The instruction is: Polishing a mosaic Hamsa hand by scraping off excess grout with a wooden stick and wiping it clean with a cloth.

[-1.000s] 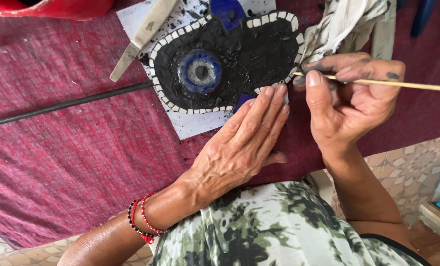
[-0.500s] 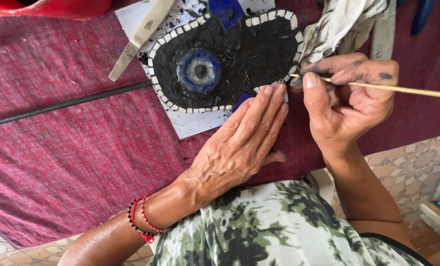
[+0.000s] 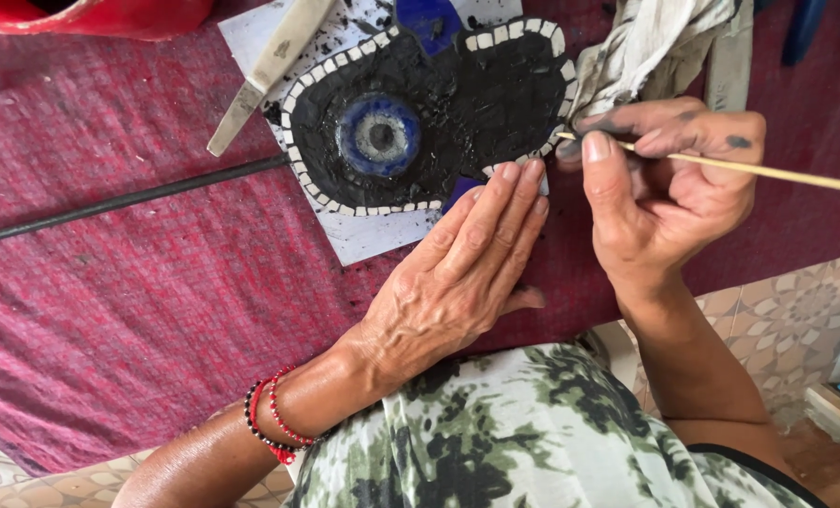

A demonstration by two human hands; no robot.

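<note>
A crimson woven cloth (image 3: 138,310) is covering the counter, patterned floor tiles (image 3: 777,310) showing beside it. The left hand (image 3: 458,273) is lying flat and open, fingertips touching the black mosaic piece (image 3: 439,113). The right hand (image 3: 665,188) is pinching a thin wooden stick (image 3: 768,171), its tip meeting the mosaic's right edge. Both hands are staying put since before. The stick's far end is running out of view.

Stick (image 3: 721,166) tip nearer mosaic (image 3: 429,113) edge
</note>
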